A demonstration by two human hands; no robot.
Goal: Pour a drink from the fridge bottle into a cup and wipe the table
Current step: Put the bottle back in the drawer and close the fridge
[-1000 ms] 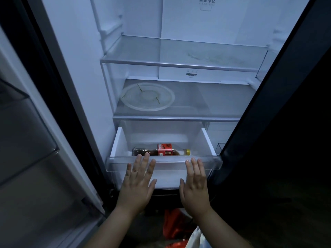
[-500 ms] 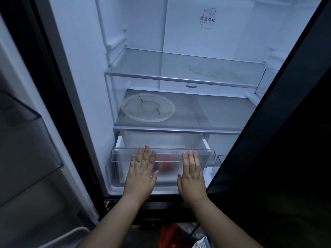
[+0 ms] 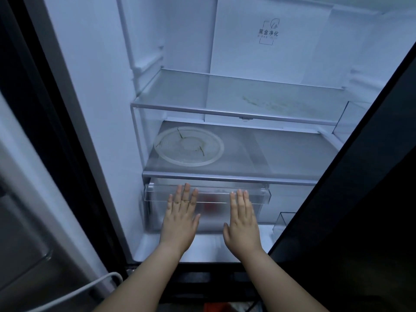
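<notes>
Left hand (image 3: 180,218): grip lying spread, fingers straight, pressing flat on the drawer (image 3: 258,195) front.
Right hand (image 3: 242,221): grip lying spread likewise, holding nothing.
Bottle (image 3: 211,204): likely showing as the red blur through the frosted drawer, between the hands.
Progress: barely starting, I judge; the bottle is sitting inside the fridge (image 3: 94,109), pouring and wiping are waiting; cup and table are not showing.

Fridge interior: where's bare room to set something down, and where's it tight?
Free: top glass shelf, bare wall to wall; middle shelf, from the round clear disc rightward to the side wall. Crowded: the drawer front, with the left hand and right hand flat against it.
</notes>
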